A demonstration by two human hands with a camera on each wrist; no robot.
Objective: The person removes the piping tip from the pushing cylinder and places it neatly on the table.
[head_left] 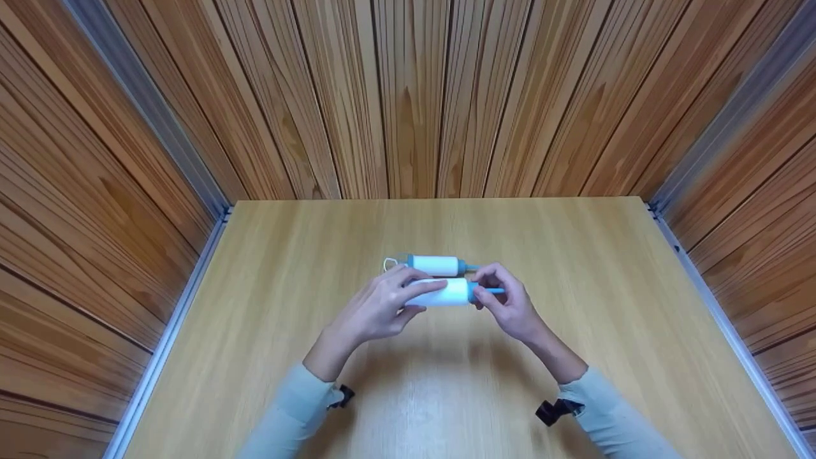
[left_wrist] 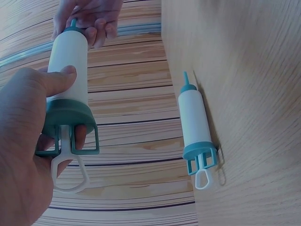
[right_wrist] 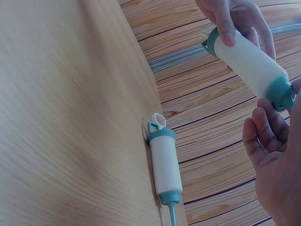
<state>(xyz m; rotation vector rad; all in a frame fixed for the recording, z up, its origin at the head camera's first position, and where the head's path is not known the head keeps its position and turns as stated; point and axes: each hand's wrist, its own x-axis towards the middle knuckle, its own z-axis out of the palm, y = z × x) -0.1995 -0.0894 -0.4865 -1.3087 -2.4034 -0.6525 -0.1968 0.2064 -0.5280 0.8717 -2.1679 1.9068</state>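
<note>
A large syringe [head_left: 454,292] has a white barrel, teal end caps, a thin teal nozzle and a white loop handle [left_wrist: 70,176] on its plunger. My left hand [head_left: 380,305] grips its barrel near the handle end, thumb laid along the white side. At the other end, the fingers of my right hand [head_left: 511,309] pinch the teal nozzle cap [right_wrist: 280,92]. The held syringe lies sideways between both hands, nozzle to the right. Just beyond it, a second syringe [head_left: 435,265] of the same kind rests on the table, nozzle also to the right.
The light wood table [head_left: 306,236] runs back to a wood-plank wall [head_left: 414,108]. Metal rails [head_left: 172,319] edge it at the sides. A dark wrist camera [head_left: 556,412] sits at the right sleeve, another [head_left: 344,396] at the left.
</note>
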